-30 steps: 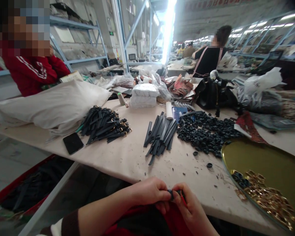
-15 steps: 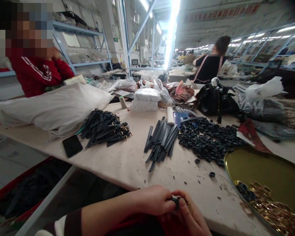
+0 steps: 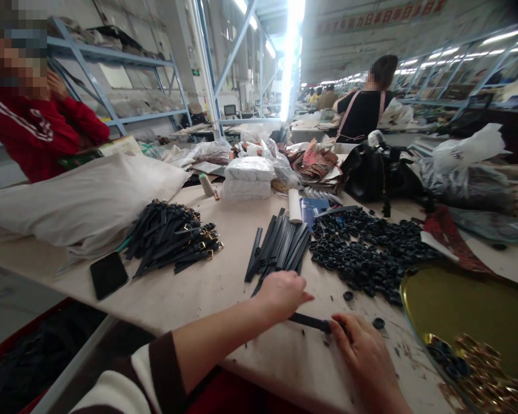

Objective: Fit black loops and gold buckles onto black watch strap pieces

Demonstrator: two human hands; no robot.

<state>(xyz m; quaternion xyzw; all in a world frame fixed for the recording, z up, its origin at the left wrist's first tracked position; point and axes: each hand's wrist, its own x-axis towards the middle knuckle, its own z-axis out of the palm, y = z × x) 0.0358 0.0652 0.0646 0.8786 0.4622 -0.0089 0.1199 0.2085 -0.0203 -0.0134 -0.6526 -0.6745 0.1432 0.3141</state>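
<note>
My left hand [image 3: 280, 294] and my right hand [image 3: 365, 356] both grip one black strap [image 3: 308, 321] low over the table's near edge, one hand at each end. The left hand's fingers curl over the strap's left end. My right hand pinches the right end. Just beyond lies a pile of loose black straps [image 3: 280, 244]. To its right spreads a heap of small black loops [image 3: 366, 253]. A gold tray [image 3: 470, 305] at the right holds gold buckles [image 3: 483, 368] and a few black loops.
A pile of straps with buckles [image 3: 172, 236] and a black phone [image 3: 107, 274] lie at the left, by a white cloth bag [image 3: 82, 198]. A person in red [image 3: 30, 132] sits at far left; another person in black [image 3: 365, 109] stands behind. Bags clutter the back.
Both hands have risen from my lap onto the table. The short piece they pinched now shows as a long black strap stretched between them. The view has shifted left.
</note>
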